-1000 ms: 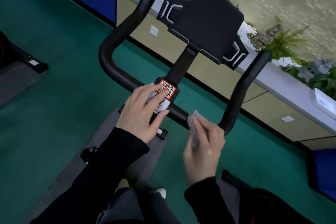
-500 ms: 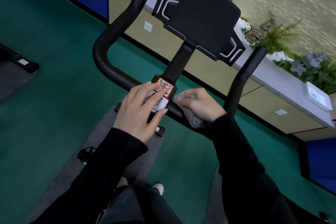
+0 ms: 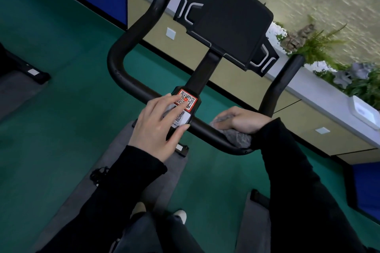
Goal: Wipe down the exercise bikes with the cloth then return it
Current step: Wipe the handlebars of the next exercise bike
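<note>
Now, seen from the head camera:
Right hand (image 3: 244, 119): clenched over the cloth, pressed on the bar to the right of the stem, close to the bend where the right horn rises.
Cloth (image 3: 236, 136): grey, bunched under the right hand; wrapped over the bar, with folds showing at the fingertips and beneath the wrist.
Left hand (image 3: 158, 127): released, flat, fingers spread; laid on the stem block at the bar's middle, fingertips over the label, thumb at the block's lower edge.
Label (image 3: 187, 99): red-framed QR sticker with a white sticker below, partly covered by the left fingers.
Bar (image 3: 131, 86): black, U-shaped; crosspiece running from upper left to lower right, both horns pointing up toward the ledge.
Console (image 3: 230, 26): black panel on the stem above the crosspiece, tilted, between the two horns.
Sleeves (image 3: 298, 170): black, on both arms, right one crossing the lower right bend of the bar.
Floor (image 3: 51, 129): green, with a grey mat (image 3: 115, 170) under the bike.
Ledge (image 3: 308, 86): pale top along the wall behind the bike, carrying plants (image 3: 316, 45) and white stones.
Second bike (image 3: 24, 68): only a black foot visible, far left on its own grey mat.
</note>
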`<act>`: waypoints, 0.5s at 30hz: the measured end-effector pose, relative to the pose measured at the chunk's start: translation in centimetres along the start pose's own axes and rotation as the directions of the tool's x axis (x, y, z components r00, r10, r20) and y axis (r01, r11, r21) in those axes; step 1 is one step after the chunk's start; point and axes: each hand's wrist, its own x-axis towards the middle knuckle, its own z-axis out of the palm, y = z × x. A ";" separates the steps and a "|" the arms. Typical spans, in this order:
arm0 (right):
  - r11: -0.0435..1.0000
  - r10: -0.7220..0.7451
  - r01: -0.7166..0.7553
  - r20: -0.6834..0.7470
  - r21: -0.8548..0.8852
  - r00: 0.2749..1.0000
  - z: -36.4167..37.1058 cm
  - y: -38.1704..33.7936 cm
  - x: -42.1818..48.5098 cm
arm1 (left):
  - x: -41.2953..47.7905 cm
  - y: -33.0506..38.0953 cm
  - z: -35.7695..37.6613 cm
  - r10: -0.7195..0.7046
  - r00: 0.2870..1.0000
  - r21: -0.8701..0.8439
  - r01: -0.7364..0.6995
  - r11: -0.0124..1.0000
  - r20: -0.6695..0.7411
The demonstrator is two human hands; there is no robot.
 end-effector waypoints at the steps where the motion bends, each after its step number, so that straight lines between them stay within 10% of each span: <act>1: 1.000 0.011 -0.011 0.010 0.014 1.000 -0.1 0.2 -0.7 | 0.0 0.1 0.0 -0.003 1.000 0.002 0.003 1.000 -0.001; 8: 0.958 -0.190 0.074 -0.418 -0.278 0.888 3.0 1.1 -4.1 | 0.9 1.0 -0.4 -0.011 1.000 0.061 0.012 0.998 -0.006; 15: 0.935 -0.299 0.321 -0.824 -0.152 0.482 8.2 3.2 -7.6 | 2.5 1.6 -0.1 0.109 0.967 0.035 -0.120 0.992 0.231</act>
